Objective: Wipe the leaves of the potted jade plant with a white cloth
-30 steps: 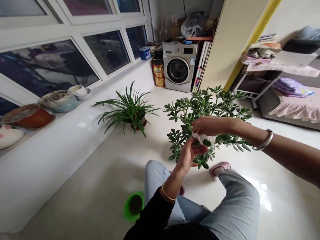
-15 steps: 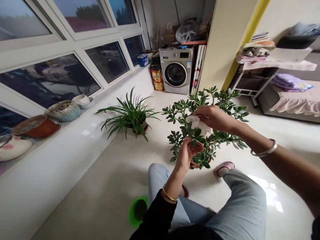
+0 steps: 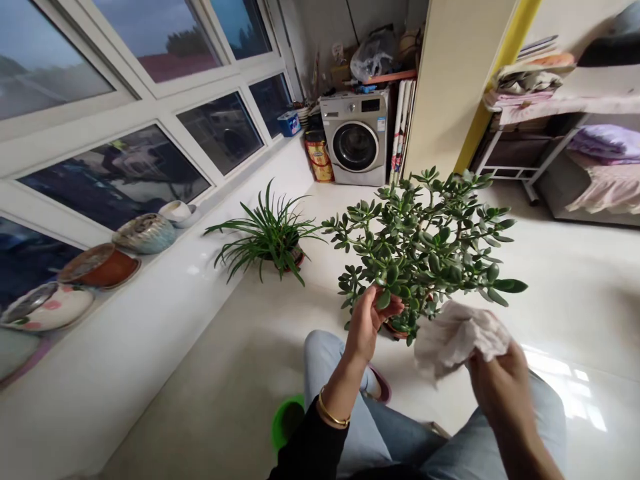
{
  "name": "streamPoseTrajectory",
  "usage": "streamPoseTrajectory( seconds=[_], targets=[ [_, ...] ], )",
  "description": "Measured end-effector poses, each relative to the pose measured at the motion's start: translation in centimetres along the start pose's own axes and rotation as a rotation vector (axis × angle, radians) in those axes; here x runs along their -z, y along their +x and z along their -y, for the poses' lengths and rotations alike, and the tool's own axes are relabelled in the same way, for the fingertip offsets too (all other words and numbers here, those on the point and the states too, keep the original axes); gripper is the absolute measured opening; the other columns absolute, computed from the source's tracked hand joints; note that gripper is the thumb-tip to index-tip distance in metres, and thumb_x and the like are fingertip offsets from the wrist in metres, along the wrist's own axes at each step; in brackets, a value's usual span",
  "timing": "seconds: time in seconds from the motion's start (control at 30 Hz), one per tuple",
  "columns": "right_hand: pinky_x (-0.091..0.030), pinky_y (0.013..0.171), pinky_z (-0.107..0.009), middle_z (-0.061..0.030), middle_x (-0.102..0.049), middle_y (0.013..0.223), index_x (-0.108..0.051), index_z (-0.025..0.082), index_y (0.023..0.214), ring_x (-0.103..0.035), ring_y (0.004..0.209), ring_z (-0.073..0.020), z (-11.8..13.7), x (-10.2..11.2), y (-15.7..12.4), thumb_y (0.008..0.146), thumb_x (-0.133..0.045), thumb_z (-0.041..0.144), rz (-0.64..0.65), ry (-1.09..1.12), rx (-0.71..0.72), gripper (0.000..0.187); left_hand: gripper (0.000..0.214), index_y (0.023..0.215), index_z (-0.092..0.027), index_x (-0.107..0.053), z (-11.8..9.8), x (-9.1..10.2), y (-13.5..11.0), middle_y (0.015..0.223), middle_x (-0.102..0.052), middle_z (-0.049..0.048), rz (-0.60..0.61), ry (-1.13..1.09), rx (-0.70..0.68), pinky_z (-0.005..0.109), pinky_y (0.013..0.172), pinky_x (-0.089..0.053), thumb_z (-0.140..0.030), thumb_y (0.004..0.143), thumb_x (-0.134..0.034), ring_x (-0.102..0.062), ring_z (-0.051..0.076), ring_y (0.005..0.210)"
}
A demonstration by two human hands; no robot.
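A bushy jade plant [image 3: 425, 243] with thick green leaves stands before me on the floor, its pot [image 3: 399, 330] mostly covered by foliage. My left hand [image 3: 369, 323] is curled at the near edge, thumb and fingers around a leafy branch tip. To the right and closer to my body, my right hand [image 3: 503, 380] grips a crumpled white cloth [image 3: 460, 337], apart from the leaves. The cloth hangs loosely from the fingers, above my right knee.
A long-leaved potted plant [image 3: 273, 237] stands left of the jade plant. A green bucket [image 3: 286, 420] sits by my left leg. Several pots, including a brown pot [image 3: 97, 265], line the window ledge. Behind are a washing machine [image 3: 355, 140] and a rack [image 3: 515, 157].
My right hand has drawn the cloth back from among the leaves, down and toward me on the right. My left hand stays at the branch tip. The view has shifted slightly.
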State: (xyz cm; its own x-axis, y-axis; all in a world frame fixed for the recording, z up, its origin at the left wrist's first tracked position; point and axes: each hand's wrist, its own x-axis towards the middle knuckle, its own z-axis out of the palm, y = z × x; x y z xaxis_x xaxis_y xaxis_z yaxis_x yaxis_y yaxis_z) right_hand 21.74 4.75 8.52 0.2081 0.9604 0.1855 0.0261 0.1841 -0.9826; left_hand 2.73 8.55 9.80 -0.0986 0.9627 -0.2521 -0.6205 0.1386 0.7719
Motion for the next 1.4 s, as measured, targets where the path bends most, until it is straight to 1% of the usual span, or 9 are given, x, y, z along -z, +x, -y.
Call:
streamPoseTrajectory(
  seconds=[0.13, 0.23, 0.4, 0.57, 0.7, 0.8, 0.93, 1.13, 1.4],
  targets=[
    [-0.053, 0.064, -0.030, -0.0040, -0.070, 0.073, -0.074, 0.020, 0.087, -0.065, 0.071, -0.0214, -4.0, -1.6, -1.9, 0.088, -0.067, 0.043, -0.026, 0.028, -0.279, 0.024, 0.046, 0.092, -0.015, -0.070, 0.2, 0.3, -0.2, 0.083, -0.078, 0.0070, -0.043, 0.102, -0.056, 0.036, 0.078, -0.059, -0.058, 0.080, -0.077, -0.075, 0.022, 0.076],
    [-0.055, 0.070, -0.033, -0.0053, -0.074, 0.080, -0.076, 0.019, 0.092, -0.066, 0.077, -0.0238, -5.2, -3.0, -1.6, 0.087, -0.065, 0.046, -0.046, 0.043, -0.367, 0.030, 0.043, 0.091, -0.015, -0.072, 0.3, 0.6, -0.2, 0.083, -0.077, 0.0061, -0.083, 0.156, -0.087, 0.034, 0.077, -0.059, -0.057, 0.082, -0.077, -0.073, 0.019, 0.074],
    [-0.057, 0.085, -0.037, -0.0047, -0.078, 0.092, -0.076, 0.022, 0.106, -0.070, 0.097, -0.0268, -5.4, -5.9, 1.0, 0.087, -0.062, 0.040, 0.056, 0.178, -0.381, 0.030, 0.040, 0.090, -0.015, -0.074, -0.3, 0.9, -0.3, 0.080, -0.076, 0.0050, -0.126, 0.178, -0.046, 0.032, 0.073, -0.057, -0.053, 0.081, -0.079, -0.070, 0.018, 0.071],
    [-0.049, 0.108, -0.044, -0.0076, -0.075, 0.125, -0.071, 0.024, 0.120, -0.065, 0.124, -0.0292, -6.2, -8.5, 3.0, 0.079, -0.066, 0.032, 0.163, 0.330, -0.383, 0.043, 0.038, 0.090, -0.015, -0.075, -0.8, 0.9, -0.4, 0.080, -0.075, 0.0039, -0.178, 0.114, 0.056, 0.030, 0.072, -0.056, -0.050, 0.077, -0.083, -0.068, 0.016, 0.071],
    [-0.052, 0.104, -0.040, -0.0072, -0.072, 0.129, -0.067, 0.027, 0.128, -0.066, 0.120, -0.0260, -6.9, -9.7, 3.3, 0.079, -0.070, 0.028, 0.158, 0.395, -0.319, 0.049, 0.036, 0.092, -0.016, -0.075, -0.7, 1.0, -0.7, 0.081, -0.075, 0.0035, -0.202, 0.118, 0.068, 0.030, 0.072, -0.056, -0.050, 0.080, -0.081, -0.068, 0.016, 0.071],
    [-0.056, 0.086, -0.032, -0.0054, -0.071, 0.116, -0.070, 0.027, 0.122, -0.068, 0.102, -0.0222, -6.8, -9.7, 3.7, 0.079, -0.072, 0.024, 0.160, 0.355, -0.250, 0.043, 0.037, 0.093, -0.016, -0.075, -0.5, 1.1, -0.9, 0.080, -0.076, 0.0043, -0.213, 0.142, 0.070, 0.030, 0.072, -0.056, -0.051, 0.083, -0.079, -0.069, 0.016, 0.071],
    [-0.050, 0.073, -0.026, -0.0017, -0.064, 0.094, -0.075, 0.025, 0.104, -0.061, 0.084, -0.0176, -6.3, -8.9, 4.9, 0.085, -0.066, 0.019, 0.291, 0.225, -0.126, 0.022, 0.040, 0.094, -0.016, -0.075, -0.4, 1.3, -0.9, 0.077, -0.076, 0.0047, -0.216, 0.160, 0.084, 0.029, 0.070, -0.056, -0.055, 0.084, -0.077, -0.070, 0.017, 0.070],
    [-0.048, 0.076, -0.028, -0.0036, -0.068, 0.094, -0.077, 0.025, 0.095, -0.063, 0.089, -0.0196, -5.9, -7.5, 6.6, 0.090, -0.063, 0.017, 0.423, 0.087, 0.051, 0.017, 0.040, 0.094, -0.016, -0.074, -0.5, 1.3, -0.7, 0.081, -0.077, 0.0064, -0.174, 0.134, 0.078, 0.038, 0.083, -0.060, -0.055, 0.083, -0.077, -0.076, 0.026, 0.087],
    [-0.051, 0.078, -0.030, -0.0035, -0.074, 0.092, -0.080, 0.027, 0.093, -0.066, 0.087, -0.0206, -5.7, -6.7, 7.8, 0.089, -0.071, 0.027, 0.482, 0.130, 0.029, 0.010, 0.041, 0.090, -0.017, -0.074, -0.4, 1.3, -0.7, 0.090, -0.079, 0.0082, -0.169, 0.101, 0.097, 0.037, 0.084, -0.061, -0.056, 0.081, -0.078, -0.077, 0.027, 0.094]
  ],
)
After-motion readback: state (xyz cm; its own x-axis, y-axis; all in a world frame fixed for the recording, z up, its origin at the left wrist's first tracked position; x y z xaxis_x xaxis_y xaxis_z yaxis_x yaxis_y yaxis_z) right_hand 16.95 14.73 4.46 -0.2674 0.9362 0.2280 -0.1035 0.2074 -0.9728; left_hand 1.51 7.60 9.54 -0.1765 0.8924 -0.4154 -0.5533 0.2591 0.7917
